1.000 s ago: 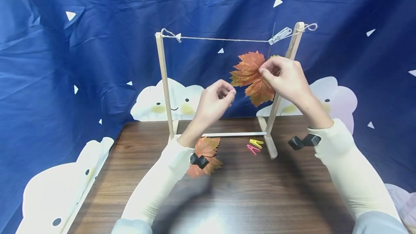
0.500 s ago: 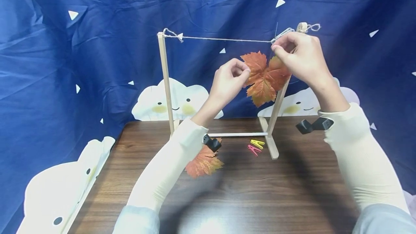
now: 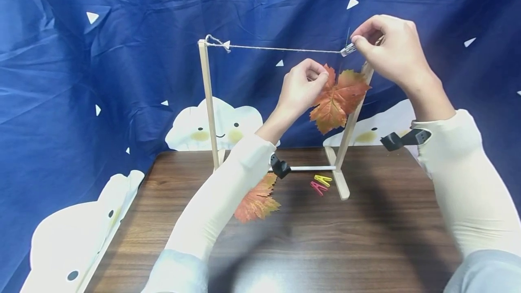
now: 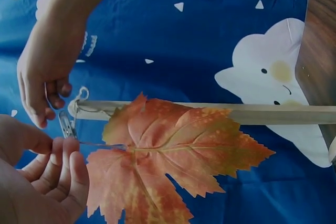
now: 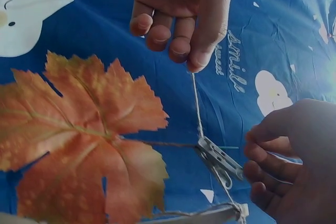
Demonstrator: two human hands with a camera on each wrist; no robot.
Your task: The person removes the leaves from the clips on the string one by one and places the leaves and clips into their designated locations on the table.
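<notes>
Hanging Up High

A wooden stand [image 3: 209, 103] stands tall, holding things up. The left hand [image 3: 301, 87] and right hand [image 3: 395, 51] curl loosely, seemingly gripping nothing. The orange leaf [image 3: 339, 98] dangles from the string [image 3: 281, 49] because a clip [image 5: 220, 155] pinches its stem [image 5: 157, 144].

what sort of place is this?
Probably an indoor tabletop craft or filming setup: a wood-grain table, a blue cloud-print fabric backdrop behind it, and a wooden stand strung with twine.
</notes>
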